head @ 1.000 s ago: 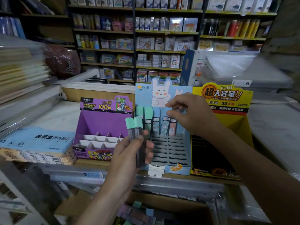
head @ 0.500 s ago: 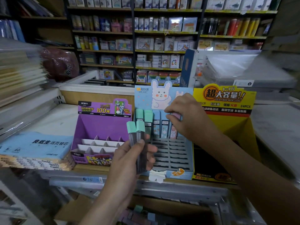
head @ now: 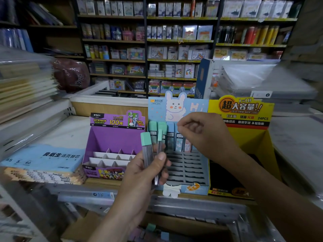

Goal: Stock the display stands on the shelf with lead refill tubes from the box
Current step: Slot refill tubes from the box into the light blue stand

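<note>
**Refill tubes in hand at the blue rabbit stand**

We hold our left hand (head: 148, 173) up in front of the shelf (head: 70, 135), its fingers (head: 160, 157) closed around two lead refill tubes (head: 147, 151) with mint-green caps, standing upright, the thumb pressed across their dark bodies. Our right hand (head: 201, 135) is raised just beside them, to the right, in front of the far row of the blue rabbit display stand (head: 188, 172). Its fingertips are pinched together; the blur keeps us from telling whether anything sits between them.

In that far row of the blue stand several tubes (head: 170, 135) already stand upright, with green, blue and pink caps. The nearer slots of its grid look dark and unfilled. To the left stands the purple display stand (head: 111, 140), its white dividers bare. To the right is the yellow display stand (head: 244, 123), partly hidden behind our right forearm. Near the bottom edge of the view, below the shelf, the cardboard box (head: 83, 229) lies open with more pastel-capped tubes inside. A blue paper pack (head: 40, 158) lies on the shelf at far left.
</note>
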